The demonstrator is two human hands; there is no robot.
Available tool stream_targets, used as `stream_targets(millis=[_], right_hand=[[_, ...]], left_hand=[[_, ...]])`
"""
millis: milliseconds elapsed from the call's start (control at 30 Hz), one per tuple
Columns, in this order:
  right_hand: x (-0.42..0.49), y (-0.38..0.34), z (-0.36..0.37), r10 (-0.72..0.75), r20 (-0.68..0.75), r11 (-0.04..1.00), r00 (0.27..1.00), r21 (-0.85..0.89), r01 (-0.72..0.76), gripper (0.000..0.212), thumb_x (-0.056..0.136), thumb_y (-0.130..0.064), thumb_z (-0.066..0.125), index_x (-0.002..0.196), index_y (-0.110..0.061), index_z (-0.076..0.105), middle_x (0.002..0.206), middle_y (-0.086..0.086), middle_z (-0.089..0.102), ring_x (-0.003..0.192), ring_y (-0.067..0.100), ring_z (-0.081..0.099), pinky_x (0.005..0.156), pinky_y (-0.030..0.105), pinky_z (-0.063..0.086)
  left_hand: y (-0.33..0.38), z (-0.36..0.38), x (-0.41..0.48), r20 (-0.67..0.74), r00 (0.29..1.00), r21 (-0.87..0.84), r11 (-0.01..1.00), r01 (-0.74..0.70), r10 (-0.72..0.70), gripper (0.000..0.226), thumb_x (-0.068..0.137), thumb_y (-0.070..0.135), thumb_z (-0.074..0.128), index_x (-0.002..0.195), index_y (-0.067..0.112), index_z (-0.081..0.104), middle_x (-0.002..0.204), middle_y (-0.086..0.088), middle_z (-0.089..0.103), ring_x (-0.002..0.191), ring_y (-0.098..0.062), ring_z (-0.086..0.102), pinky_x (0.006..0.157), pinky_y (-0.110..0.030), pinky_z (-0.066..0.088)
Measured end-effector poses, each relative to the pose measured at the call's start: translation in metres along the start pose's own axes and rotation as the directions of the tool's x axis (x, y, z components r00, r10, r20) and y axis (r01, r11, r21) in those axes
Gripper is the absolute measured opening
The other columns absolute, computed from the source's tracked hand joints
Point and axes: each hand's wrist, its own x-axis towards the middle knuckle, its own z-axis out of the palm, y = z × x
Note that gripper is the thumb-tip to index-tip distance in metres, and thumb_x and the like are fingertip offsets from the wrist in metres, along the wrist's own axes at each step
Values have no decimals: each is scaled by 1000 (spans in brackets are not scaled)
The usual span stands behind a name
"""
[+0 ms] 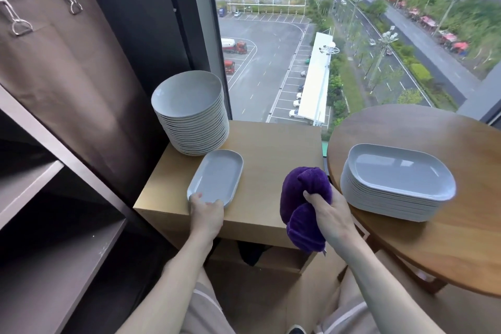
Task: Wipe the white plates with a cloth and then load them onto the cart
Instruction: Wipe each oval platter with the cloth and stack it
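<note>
Head view looks down on a lone oblong plate [217, 175] lying flat on the square table [276, 149], just in front of a tall pile of round plates [189, 116]. The left hand [207, 211] grips the plate's near end, thumb on the rim. The right hand [330, 214] is clenched round a bunched purple cloth [301, 190], held above the table edge and apart from the plate. A pile of oblong plates [395, 184] sits on the round table [433, 247] to the right. The cart [54, 252], with its dark shelves, stands to the left. This looks like the wiping step for this plate. Next, the cloth probably has to come across onto the plate while the left hand steadies or lifts it.
</note>
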Motion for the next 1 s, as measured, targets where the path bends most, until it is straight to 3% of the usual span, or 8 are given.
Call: stream_targets(millis=[100, 267, 533, 667, 733, 833, 900, 1000], right_hand=[[-2, -12, -16, 1, -5, 996, 1000, 92, 0, 12, 99, -15, 62, 91, -22, 68, 77, -6, 71, 77, 21, 66, 67, 27, 54], [-6, -40, -64, -30, -46, 976, 998, 215, 39, 10, 85, -38, 67, 84, -46, 72, 83, -10, 73, 77, 13, 71, 68, 29, 58], [-9, -87, -169, -124, -297, 944, 947, 260, 205, 7, 79, -38, 70, 83, -35, 76, 80, -5, 70, 76, 17, 68, 77, 40, 56], [0, -91, -202, -371, -416, 928, 831, -141, 344, 17, 82, -40, 63, 98, -36, 65, 87, -14, 66, 75, 5, 60, 69, 18, 49], [13, -77, -208, -437, -342, 872, 832, -387, 299, 42, 80, -34, 62, 122, -32, 59, 111, 3, 63, 90, 18, 63, 78, 29, 52], [32, -34, -203, -290, -212, 592, 933, -806, 1, 78, 88, -36, 65, 158, -30, 31, 157, 5, 38, 141, 29, 37, 119, 52, 26], [38, -5, -193, -140, -153, 443, 978, -893, -76, 81, 94, -51, 55, 163, -29, 19, 168, 5, 22, 154, 27, 15, 126, 52, 4], [50, 12, -185, -107, -135, 417, 985, -905, -79, 82, 90, -66, 31, 161, -27, 25, 169, 2, 23, 157, 24, 9, 126, 50, -8]], left_hand=[[26, 25, -14, 102, 988, 7, 993, -114, 113, 31, 96, 9, 48, 125, 15, 56, 113, -7, 61, 88, -23, 66, 78, -39, 59], [74, 90, -50, 326, 910, 19, 961, -277, 256, 19, 100, 8, 50, 105, 18, 65, 104, -7, 66, 78, -19, 68, 72, -36, 61], [124, 173, -88, 501, 814, -24, 944, -328, 295, 11, 95, 13, 56, 99, 16, 66, 93, -3, 65, 72, -17, 64, 66, -34, 57], [130, 196, -91, 537, 795, 9, 940, -340, 282, 16, 91, 17, 59, 106, 19, 64, 102, -3, 68, 86, -19, 67, 81, -41, 60], [129, 205, -91, 553, 787, 34, 937, -348, 273, 26, 91, 16, 58, 117, 18, 61, 109, -4, 67, 95, -22, 66, 86, -43, 59], [126, 213, -92, 573, 776, 73, 926, -369, 264, 33, 93, 18, 58, 125, 27, 53, 111, -2, 66, 102, -23, 66, 91, -43, 57], [123, 218, -91, 581, 765, 89, 913, -399, 277, 28, 95, 18, 57, 119, 31, 57, 106, 0, 68, 100, -23, 66, 92, -44, 58], [120, 222, -89, 580, 757, 70, 907, -415, 301, 23, 96, 15, 58, 107, 31, 69, 103, -1, 73, 101, -26, 70, 90, -47, 60]])
